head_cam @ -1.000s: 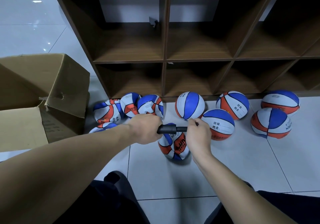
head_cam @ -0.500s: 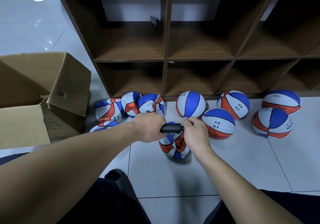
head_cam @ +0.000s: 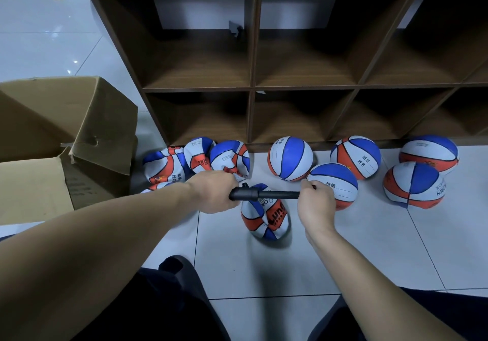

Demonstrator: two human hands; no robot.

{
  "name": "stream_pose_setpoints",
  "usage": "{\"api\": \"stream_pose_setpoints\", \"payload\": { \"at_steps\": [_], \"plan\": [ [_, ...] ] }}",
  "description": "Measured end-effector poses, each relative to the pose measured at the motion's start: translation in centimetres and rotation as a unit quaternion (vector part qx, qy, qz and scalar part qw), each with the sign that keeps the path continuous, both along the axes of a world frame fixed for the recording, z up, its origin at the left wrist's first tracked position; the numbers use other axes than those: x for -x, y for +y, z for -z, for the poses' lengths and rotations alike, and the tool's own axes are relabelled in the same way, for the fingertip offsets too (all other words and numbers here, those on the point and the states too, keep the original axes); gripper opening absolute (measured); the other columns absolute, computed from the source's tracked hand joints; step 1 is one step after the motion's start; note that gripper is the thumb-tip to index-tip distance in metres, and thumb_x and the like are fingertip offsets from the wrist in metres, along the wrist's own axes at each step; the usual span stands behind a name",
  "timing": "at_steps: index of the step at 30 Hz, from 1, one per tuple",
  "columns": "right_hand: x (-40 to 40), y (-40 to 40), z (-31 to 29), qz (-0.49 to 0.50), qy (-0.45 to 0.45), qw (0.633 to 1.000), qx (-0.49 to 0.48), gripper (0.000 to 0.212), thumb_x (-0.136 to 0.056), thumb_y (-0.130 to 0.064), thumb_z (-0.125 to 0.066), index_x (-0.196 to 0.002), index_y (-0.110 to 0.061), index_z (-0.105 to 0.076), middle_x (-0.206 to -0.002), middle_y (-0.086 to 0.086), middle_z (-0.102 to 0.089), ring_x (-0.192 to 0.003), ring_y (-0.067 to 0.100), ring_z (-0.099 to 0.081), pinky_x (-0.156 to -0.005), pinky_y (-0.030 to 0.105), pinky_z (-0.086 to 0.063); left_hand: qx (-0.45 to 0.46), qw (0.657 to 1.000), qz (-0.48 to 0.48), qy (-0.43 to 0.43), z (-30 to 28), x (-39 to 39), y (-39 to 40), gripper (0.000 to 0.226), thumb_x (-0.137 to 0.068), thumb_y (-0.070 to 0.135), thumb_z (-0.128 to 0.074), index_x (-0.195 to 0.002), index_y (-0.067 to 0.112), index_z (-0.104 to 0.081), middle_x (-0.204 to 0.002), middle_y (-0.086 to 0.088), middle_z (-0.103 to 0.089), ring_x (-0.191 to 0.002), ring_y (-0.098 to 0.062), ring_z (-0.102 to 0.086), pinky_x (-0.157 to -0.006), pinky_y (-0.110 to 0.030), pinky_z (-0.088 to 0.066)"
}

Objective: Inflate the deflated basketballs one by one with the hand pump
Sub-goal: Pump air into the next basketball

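Note:
A black hand pump (head_cam: 260, 194) lies level over a crumpled, deflated red, white and blue basketball (head_cam: 264, 218) on the tiled floor. My left hand (head_cam: 215, 191) grips the pump's barrel end. My right hand (head_cam: 315, 202) grips the handle end, with the thinner rod drawn out between my hands. Several more deflated balls (head_cam: 202, 159) are piled at the left by the shelf. Several round, full balls (head_cam: 290, 158) stand to the right.
A dark wooden cubby shelf (head_cam: 252, 87) with bare compartments stands behind the balls. An open cardboard box (head_cam: 63, 134) sits at the left. My dark-trousered legs (head_cam: 163, 303) fill the lower frame. Pale floor tiles lie at the right.
My hands came together half a second ago, then pulled apart. The pump's rod now shows longer between them. The deflated ball has stayed in place.

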State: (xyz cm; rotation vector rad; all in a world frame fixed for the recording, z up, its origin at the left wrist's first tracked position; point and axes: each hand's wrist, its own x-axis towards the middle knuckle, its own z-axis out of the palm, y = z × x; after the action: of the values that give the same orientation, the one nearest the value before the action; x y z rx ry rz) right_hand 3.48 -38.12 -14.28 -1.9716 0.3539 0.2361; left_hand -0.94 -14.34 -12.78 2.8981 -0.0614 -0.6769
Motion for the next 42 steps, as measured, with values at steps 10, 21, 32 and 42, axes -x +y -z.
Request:
{"api": "stream_pose_setpoints", "payload": {
  "at_steps": [10, 21, 32, 42],
  "plan": [
    [2.2, 2.3, 0.1, -0.041, -0.001, 0.999, 0.011, 0.038, -0.103, -0.018, -0.049, -0.065, -0.018, -0.04, -0.061, -0.004, -0.041, -0.059, 0.02, -0.039, -0.057, 0.033, -0.031, 0.024, 1.0, -0.008, 0.002, 0.7, 0.7, -2.4, 0.025, -0.098, 0.045, -0.059, -0.082, 0.026, -0.061, -0.072, 0.004, -0.063, -0.067, -0.019, -0.062, -0.058, -0.035, -0.049],
    [2.7, 3.1, 0.7, -0.121, 0.002, 0.993, 0.014, 0.033, -0.108, -0.027, -0.05, -0.077, -0.018, -0.06, -0.075, 0.0, -0.059, -0.07, 0.019, -0.055, -0.061, 0.031, -0.044, 0.038, 0.999, 0.021, -0.004, 0.7, 0.5, -2.7, 0.027, -0.098, 0.047, -0.062, -0.083, 0.025, -0.062, -0.074, 0.002, -0.064, -0.072, -0.021, -0.063, -0.061, -0.035, -0.049],
    [-1.1, -1.7, -0.1, -0.13, -0.039, 0.991, 0.019, 0.034, -0.109, -0.03, -0.053, -0.086, -0.008, -0.065, -0.073, 0.004, -0.058, -0.068, 0.016, -0.05, -0.064, 0.033, -0.042, 0.018, 0.999, -0.033, 0.033, 0.9, 0.5, 3.1, 0.025, -0.096, 0.049, -0.067, -0.082, 0.028, -0.064, -0.076, 0.003, -0.068, -0.072, -0.02, -0.068, -0.069, -0.042, -0.058],
    [0.5, 0.4, 0.5, -0.072, -0.074, 0.993, 0.058, 0.033, -0.108, -0.022, -0.05, -0.079, -0.008, -0.06, -0.073, 0.009, -0.059, -0.066, 0.019, -0.05, -0.059, 0.037, -0.041, 0.005, 1.0, -0.023, 0.02, 1.1, 0.6, 1.4, 0.026, -0.101, 0.048, -0.061, -0.085, 0.029, -0.064, -0.077, 0.004, -0.067, -0.072, -0.017, -0.065, -0.058, -0.031, -0.046]
  ]
}}
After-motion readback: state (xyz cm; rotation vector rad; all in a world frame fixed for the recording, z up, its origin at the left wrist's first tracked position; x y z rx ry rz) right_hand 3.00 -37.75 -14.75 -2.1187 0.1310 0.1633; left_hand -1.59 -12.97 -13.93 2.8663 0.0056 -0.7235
